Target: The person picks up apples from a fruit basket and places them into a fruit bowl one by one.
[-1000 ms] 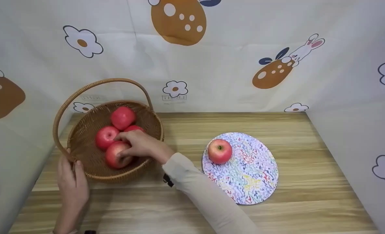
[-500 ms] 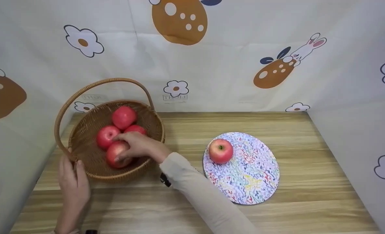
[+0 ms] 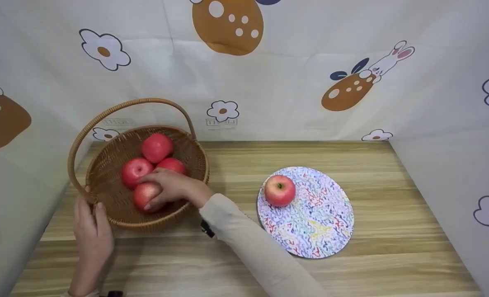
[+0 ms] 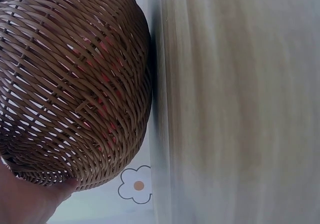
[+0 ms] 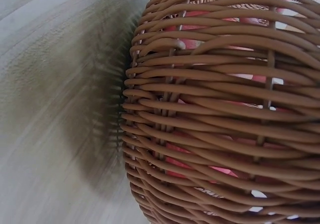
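The person wears a long, pale cream sleeve [image 3: 257,251] on the right arm, with soft wrinkles. A small black thing [image 3: 207,228] peeks out below its end. By the left wrist, another little black piece [image 3: 115,294] shows. The left hand [image 3: 92,233] and right hand [image 3: 173,187] are bare.

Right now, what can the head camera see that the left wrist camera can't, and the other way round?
Only the head view shows the right hand, the round patterned board, the apple on it and the arched handle of the basket. Only the left wrist view shows red patches peeking through the basket's weave. Both show the left hand, basket and wooden table.
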`<action>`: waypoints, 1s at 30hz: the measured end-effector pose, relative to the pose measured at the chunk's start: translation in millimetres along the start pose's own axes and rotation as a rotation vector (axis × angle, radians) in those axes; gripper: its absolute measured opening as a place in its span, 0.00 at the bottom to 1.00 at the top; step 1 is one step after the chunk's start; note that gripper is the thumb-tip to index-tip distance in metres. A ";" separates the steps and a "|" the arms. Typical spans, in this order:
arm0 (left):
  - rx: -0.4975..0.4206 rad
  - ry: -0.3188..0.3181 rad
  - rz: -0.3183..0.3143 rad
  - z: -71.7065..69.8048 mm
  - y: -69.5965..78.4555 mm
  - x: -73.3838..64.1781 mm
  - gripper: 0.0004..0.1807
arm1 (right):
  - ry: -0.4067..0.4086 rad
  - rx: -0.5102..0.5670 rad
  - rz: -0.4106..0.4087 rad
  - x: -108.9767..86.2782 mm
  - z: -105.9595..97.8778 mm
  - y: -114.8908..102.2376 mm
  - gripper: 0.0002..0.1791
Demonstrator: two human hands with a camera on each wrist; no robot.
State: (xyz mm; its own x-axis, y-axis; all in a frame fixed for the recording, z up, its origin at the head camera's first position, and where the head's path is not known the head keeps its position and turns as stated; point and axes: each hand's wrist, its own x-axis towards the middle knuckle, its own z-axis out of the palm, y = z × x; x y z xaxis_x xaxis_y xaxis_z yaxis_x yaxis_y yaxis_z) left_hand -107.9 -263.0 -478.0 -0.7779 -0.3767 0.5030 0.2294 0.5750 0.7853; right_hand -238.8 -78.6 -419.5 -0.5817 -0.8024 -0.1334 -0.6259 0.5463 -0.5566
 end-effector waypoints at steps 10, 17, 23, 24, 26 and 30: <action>0.012 -0.017 -0.030 -0.9 0.1 -0.4 0.29 | 0.018 -0.002 -0.024 1.0 2.6 1.2 0.33; 0.012 -0.009 -0.015 -0.5 0.1 0.0 0.28 | -0.006 -0.048 -0.037 1.1 3.3 0.2 0.34; 0.015 -0.009 -0.013 -0.6 -0.2 -0.4 0.28 | -0.056 -0.008 -0.040 1.5 3.5 -0.2 0.32; 0.015 -0.010 -0.013 -0.6 -0.1 -0.2 0.28 | -0.064 -0.003 -0.037 1.7 3.6 -0.4 0.32; 0.012 -0.012 -0.013 -0.6 0.1 -0.1 0.28 | -0.077 0.002 -0.040 2.3 3.7 -0.6 0.30; 0.005 -0.008 -0.012 -0.4 0.7 0.0 0.28 | -0.083 -0.033 -0.067 3.1 3.8 -1.1 0.29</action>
State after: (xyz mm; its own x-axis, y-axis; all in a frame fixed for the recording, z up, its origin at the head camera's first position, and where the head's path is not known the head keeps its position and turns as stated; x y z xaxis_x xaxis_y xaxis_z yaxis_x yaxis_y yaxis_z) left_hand -107.4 -262.8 -477.3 -0.7850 -0.3777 0.4911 0.2174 0.5743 0.7892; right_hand -237.9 -82.6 -422.4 -0.4932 -0.8541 -0.1652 -0.6797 0.4969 -0.5395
